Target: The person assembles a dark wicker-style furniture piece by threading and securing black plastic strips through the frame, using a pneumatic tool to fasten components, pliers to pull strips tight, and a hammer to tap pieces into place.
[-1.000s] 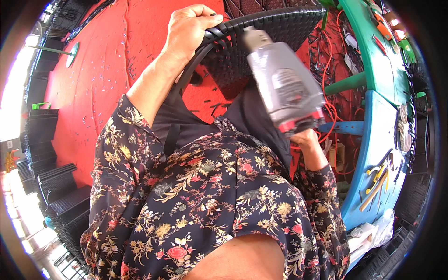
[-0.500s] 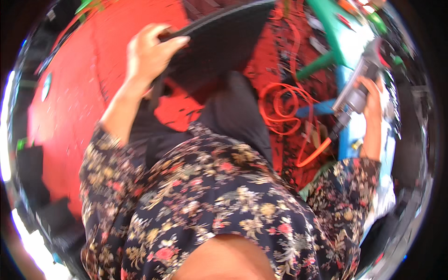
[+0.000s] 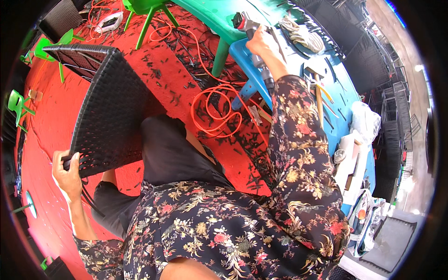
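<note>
At the left, my left hand is closed round the lower corner of a black woven wicker furniture piece. This piece stands tilted in front of my legs, its broad woven side toward me and a second side angled away at the top. My right hand is wrapped round a grey air staple gun with a dark, red-marked end. The gun is over the edge of a blue stool, beside the work table. My palm and fingers hide part of its body.
An orange air hose lies coiled on the red floor among many black offcuts. On the light blue table are a hammer, striped gloves and a clear plastic bag. Small green chairs stand at the left.
My view has turned. The wicker piece now stands lower and further left, with my left hand at its lower corner. The staple gun has moved away from me, over the blue stool.
</note>
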Demonstrator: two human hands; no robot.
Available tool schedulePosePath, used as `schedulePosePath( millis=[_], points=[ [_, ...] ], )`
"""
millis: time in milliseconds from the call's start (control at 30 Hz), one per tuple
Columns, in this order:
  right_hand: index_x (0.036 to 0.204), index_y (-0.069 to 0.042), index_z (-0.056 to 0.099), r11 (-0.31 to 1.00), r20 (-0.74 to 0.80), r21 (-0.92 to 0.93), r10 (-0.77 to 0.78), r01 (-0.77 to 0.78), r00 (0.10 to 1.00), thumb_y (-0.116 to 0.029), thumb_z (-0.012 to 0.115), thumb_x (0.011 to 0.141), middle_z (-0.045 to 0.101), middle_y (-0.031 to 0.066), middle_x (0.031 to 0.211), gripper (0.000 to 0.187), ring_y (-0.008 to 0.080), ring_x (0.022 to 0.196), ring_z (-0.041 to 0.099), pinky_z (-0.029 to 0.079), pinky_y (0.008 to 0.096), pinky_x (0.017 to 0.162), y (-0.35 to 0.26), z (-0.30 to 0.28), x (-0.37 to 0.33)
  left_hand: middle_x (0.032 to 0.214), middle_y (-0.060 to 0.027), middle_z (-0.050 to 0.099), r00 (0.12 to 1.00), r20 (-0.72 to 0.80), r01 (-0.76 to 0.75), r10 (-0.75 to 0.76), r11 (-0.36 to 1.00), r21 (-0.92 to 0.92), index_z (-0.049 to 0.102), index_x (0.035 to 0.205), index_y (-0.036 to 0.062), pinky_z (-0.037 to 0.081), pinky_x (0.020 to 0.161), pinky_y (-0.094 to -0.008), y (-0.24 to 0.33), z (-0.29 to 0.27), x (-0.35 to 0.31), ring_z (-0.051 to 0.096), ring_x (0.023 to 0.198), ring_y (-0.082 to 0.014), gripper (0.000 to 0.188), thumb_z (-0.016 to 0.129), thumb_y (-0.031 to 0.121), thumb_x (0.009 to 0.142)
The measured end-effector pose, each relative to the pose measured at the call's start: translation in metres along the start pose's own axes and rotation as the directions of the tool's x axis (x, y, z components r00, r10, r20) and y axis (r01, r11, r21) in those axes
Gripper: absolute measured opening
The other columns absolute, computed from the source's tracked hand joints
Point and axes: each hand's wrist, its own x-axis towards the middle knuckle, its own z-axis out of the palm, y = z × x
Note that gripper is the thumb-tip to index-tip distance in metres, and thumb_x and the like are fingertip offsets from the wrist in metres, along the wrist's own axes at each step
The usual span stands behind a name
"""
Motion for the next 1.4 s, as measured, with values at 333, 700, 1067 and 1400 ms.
schedulePosePath(
  millis=[333,700,1067,1400],
  points=[
    [0.139,-0.003,0.037,0.971,-0.061,0.070,-0.225,0.229,0.972,-0.035,0.068,0.081,0.060,0.0222,0.120,0.074,0.0347,0.110,0.059,0.047,0.0422,0.093,0.100,-0.047,-0.003,0.088,-0.0072,0.061,0.991,-0.124,0.060,-0.051,0.996,0.071,0.064,0.092,-0.0009,0.047,0.075,-0.0288,0.029,-0.010,-0.020,0.059,0.079,-0.0178,0.012,0.068,0.006,0.082],
    [0.137,-0.002,0.041,0.986,-0.012,-0.155,0.065,-0.066,0.998,-0.037,0.066,0.082,0.061,0.0207,0.119,0.071,0.0325,0.108,0.060,0.048,0.0402,0.091,0.284,-0.028,-0.012,0.092,-0.0094,0.062,0.921,-0.341,-0.171,0.190,0.982,0.084,0.064,0.106,0.0032,0.052,0.073,-0.0291,0.025,0.010,-0.019,0.064,0.084,-0.0199,0.041,0.078,0.002,0.067],
    [0.136,-0.001,0.044,0.939,-0.087,-0.219,0.252,-0.265,0.964,-0.038,0.065,0.083,0.061,0.0191,0.119,0.068,0.0302,0.106,0.060,0.048,0.0382,0.089,0.343,-0.045,-0.051,0.100,-0.0095,0.060,0.833,-0.404,-0.319,0.378,0.925,0.207,0.067,0.106,0.0038,0.052,0.074,-0.0313,0.024,0.017,-0.021,0.061,0.088,-0.0228,0.041,0.075,-0.005,0.067],
    [0.134,-0.001,0.048,0.978,-0.386,-0.203,-0.123,0.046,0.914,-0.039,0.063,0.084,0.062,0.0177,0.119,0.065,0.0281,0.105,0.061,0.049,0.0364,0.087,0.318,-0.082,-0.036,0.105,-0.0121,0.061,0.781,-0.463,-0.358,0.420,0.908,0.220,0.065,0.084,0.0046,0.046,0.076,-0.0365,0.023,0.023,-0.031,0.057,0.092,-0.0268,0.022,0.077,0.004,0.067]
  ],
)
